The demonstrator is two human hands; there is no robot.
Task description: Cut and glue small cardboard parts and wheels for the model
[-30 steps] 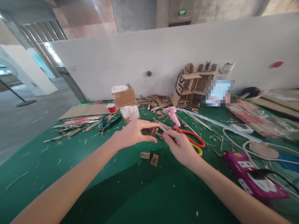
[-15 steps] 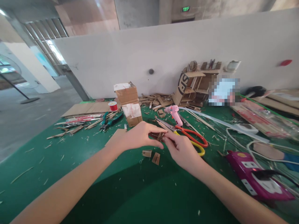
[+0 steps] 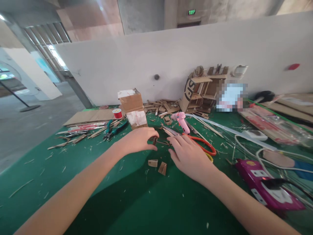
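Observation:
My left hand (image 3: 139, 140) is curled around a small dark brown piece (image 3: 155, 140), perhaps cardboard, partly hidden by the fingers. My right hand (image 3: 189, 153) lies palm down with fingers stretched out over a pair of scissors (image 3: 205, 145) with orange handles; whether it touches them I cannot tell. Yellow handles (image 3: 209, 158) show beside its wrist. Just in front of my hands, two small folded cardboard pieces (image 3: 153, 163) rest on the green table (image 3: 146, 202). Behind the right hand stands a pink glue gun (image 3: 181, 121).
A cardboard box structure (image 3: 133, 109) stands behind my left hand, near a red thread spool (image 3: 117, 113) and green-handled pliers (image 3: 113, 130). Cardboard shelves (image 3: 195, 91) lean by the white partition. At right are a magenta power strip (image 3: 266, 187), loose cables and another person's hand (image 3: 278, 158).
My hands have come apart. The left moved left with the small brown piece; the right let go of it and its fingers have straightened over the scissors.

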